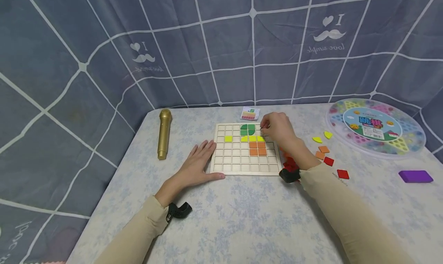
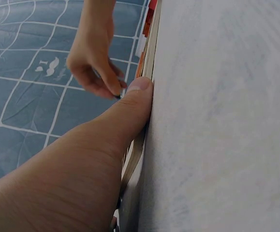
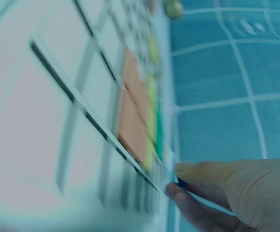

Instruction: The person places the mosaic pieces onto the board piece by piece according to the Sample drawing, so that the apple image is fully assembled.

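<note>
A wooden grid board [image 1: 228, 160] lies flat on the table, with green [image 1: 247, 130], yellow [image 1: 244, 138] and orange tiles [image 1: 257, 148] in some of its squares. My left hand [image 1: 195, 166] rests at the board's left side, fingers spread and thumb along the front edge; the left wrist view shows that thumb [image 2: 135, 99] against the rim. Above the board's far right part, my right hand [image 1: 278, 129] pinches a small dark piece, which looks blue [image 3: 181, 182] in the right wrist view. Fingers hide most of this piece.
Behind the board lies a small pattern card [image 1: 250, 113]. Loose red [image 1: 343, 174], orange [image 1: 323, 149] and yellow pieces [image 1: 317, 140] lie to the right, some red ones beneath my right wrist. Farther off are a round clear case [image 1: 408, 141], a purple block [image 1: 415, 176] and a gold microphone [image 1: 164, 135].
</note>
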The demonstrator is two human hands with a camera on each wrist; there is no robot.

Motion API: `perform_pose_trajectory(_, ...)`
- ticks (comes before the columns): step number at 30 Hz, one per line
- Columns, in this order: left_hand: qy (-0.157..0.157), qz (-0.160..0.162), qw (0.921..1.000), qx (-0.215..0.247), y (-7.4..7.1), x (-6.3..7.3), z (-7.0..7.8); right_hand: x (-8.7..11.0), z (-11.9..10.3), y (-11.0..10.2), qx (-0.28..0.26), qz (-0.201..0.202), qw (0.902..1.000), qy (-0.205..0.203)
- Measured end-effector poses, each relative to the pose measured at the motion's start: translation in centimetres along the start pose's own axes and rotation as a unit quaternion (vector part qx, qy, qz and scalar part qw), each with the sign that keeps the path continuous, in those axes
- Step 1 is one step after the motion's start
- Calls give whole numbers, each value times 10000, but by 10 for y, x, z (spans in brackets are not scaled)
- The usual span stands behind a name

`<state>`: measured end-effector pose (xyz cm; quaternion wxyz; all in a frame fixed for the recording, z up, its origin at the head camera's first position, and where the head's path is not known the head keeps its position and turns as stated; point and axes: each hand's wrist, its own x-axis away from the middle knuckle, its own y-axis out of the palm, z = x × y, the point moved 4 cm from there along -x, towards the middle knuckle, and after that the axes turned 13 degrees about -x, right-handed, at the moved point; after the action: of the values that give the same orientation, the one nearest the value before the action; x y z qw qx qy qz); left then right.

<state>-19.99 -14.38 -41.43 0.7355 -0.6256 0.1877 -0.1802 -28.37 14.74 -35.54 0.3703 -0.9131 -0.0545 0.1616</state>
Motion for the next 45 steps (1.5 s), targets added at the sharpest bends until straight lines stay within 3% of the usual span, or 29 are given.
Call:
perform_pose_trajectory(10,1,42,10000,22,-3,2,-2,-20,-30,54,283,-67,9979,-578)
perform_pose_trajectory(15,46,24,10000,33,-2,0,-1,-25,-34,71,573,-106,9967,-557)
perform_pose_trajectory(19,41,12,10000,2,-2,-1,0,-24,-36,73,613,-76,9963,-605)
perform_pose_trajectory(27,51,13,10000,-10,-2,0,-1,-19,-37,76,-265,-300,9965,-734)
perform_pose_trajectory(38,-1,22,10000,16,0,1,-1,-18,-37,77,-839,-381,9947,-463)
perform_pose_trajectory(45,-10,2,10000,-2,1,0,-2,-17,-40,56,-1059,-389,9927,-418)
